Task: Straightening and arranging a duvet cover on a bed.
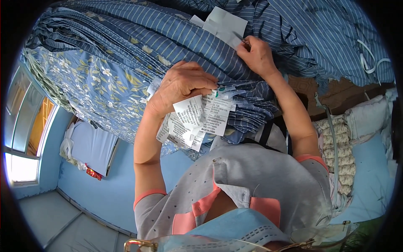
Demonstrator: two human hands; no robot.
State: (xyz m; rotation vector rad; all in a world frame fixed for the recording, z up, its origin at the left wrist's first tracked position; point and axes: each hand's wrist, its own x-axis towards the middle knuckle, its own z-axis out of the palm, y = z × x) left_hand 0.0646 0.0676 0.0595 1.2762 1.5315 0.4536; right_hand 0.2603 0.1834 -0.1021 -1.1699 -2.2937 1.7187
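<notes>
Curled over the near edge of the folded fabric, my left hand [182,84] is closed on a fanned bunch of white printed care labels [216,115]. The labels hang below the thumb and wrist. Beneath the hand lies a thick stack of blue striped fabric [168,35], with a blue flowered side [96,80] at the left. My right hand [257,54] is farther right, its fingers pinched together at the corner of a white paper sheet [226,25]. A small dark bit shows at the fingertips, but I cannot make out what they hold.
More striped fabric [327,38] with a white tie [367,56] spreads at the far right. Below it hang a grey metal bar [333,151] and patterned padded cloth [338,147]. A window [27,138] and a pale panel [92,140] stand left by a blue wall.
</notes>
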